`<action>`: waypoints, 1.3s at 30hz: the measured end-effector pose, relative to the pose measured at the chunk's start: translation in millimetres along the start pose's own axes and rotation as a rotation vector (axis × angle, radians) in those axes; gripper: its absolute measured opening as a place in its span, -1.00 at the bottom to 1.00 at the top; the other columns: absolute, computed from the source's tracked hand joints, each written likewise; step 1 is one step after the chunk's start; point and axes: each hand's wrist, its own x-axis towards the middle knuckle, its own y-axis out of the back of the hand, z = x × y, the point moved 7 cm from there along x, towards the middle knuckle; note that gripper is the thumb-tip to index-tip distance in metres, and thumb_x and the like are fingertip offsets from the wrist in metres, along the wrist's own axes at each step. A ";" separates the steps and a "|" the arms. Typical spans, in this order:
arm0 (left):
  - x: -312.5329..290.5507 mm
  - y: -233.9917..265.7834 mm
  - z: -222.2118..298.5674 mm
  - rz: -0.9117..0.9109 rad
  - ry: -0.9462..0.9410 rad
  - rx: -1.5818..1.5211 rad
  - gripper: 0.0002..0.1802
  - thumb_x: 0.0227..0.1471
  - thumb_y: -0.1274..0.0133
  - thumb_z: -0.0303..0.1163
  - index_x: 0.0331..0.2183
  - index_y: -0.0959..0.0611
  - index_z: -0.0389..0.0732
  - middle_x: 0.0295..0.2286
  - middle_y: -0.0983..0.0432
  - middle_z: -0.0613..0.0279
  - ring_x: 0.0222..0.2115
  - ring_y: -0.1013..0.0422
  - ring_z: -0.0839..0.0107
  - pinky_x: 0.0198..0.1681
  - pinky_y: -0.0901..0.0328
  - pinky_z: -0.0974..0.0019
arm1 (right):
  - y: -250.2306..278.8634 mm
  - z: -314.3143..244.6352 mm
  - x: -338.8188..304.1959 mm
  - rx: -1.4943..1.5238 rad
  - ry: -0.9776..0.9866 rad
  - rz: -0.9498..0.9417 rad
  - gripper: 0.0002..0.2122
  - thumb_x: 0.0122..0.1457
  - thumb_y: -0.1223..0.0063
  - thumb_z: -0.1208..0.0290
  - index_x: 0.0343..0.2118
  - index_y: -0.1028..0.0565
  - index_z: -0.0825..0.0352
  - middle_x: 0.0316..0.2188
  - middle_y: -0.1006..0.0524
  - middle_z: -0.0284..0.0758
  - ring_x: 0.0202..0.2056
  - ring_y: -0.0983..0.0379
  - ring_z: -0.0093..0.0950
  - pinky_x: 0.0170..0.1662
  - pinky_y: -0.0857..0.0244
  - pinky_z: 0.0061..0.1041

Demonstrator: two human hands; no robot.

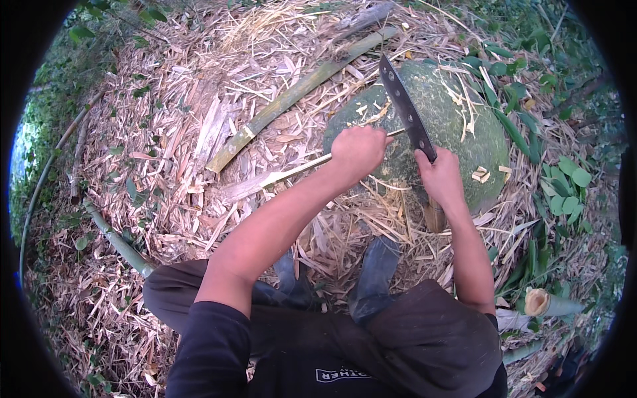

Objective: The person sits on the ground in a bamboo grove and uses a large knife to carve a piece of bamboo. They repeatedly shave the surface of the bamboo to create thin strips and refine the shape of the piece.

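Note:
My left hand (358, 152) is closed around a thin pale stick of split bamboo (302, 168). One end of the stick reaches down to the left; the other pokes out past my fingers to the knife. In my right hand (440, 178) is a large knife with a dark blade (406, 106) that has a row of holes. Its blade points up and away from me, crossing the stick's tip. Below my right fist shows a brown wooden piece (434, 217), apparently the handle's end. Both hands are over a big mossy green boulder (481, 132) with pale shavings on it.
Dry leaves and shavings cover the ground. A green bamboo length (292, 96) lies beyond my left hand, and another pole (119, 242) is at left. A cut bamboo tube (551, 304) lies at right, near leafy plants (564, 186). My boots (375, 272) stand close to the boulder.

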 end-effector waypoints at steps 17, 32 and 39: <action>-3.7 7.7 -0.9 0.090 0.026 -0.003 -0.52 0.28 0.09 -0.04 -0.36 -0.70 -0.24 -0.51 -0.62 -0.05 -0.45 -0.60 -0.03 -0.34 -0.48 -0.01 | -6.9 -3.4 -0.1 0.011 -0.004 0.010 -0.79 0.22 -0.06 0.37 -0.21 -0.61 0.37 -0.61 -0.54 -0.02 -0.54 -0.51 -0.05 -0.35 -0.37 -0.12; 3.6 -11.5 -14.5 0.343 -0.100 -0.029 -0.62 0.26 0.02 -0.05 -0.36 -0.52 -0.20 -0.64 -0.54 0.01 -0.63 -0.51 -0.03 -0.55 -0.37 -0.03 | 12.6 9.8 -6.0 0.155 -0.017 0.128 -0.79 0.26 -0.03 0.39 -0.32 -0.54 0.48 -0.70 -0.48 -0.15 -0.67 -0.48 -0.30 -0.52 -0.31 -0.30; 5.2 -5.2 -6.0 0.257 -0.130 0.004 -0.59 0.32 0.14 -0.05 -0.36 -0.48 -0.22 -0.71 -0.51 0.02 -0.65 -0.50 -0.03 -0.59 -0.37 -0.04 | 13.7 -24.0 -14.1 -0.033 0.060 0.128 -0.75 0.25 -0.02 0.40 -0.09 -0.56 0.40 -0.58 -0.54 0.05 -0.49 -0.55 0.00 -0.38 -0.36 -0.13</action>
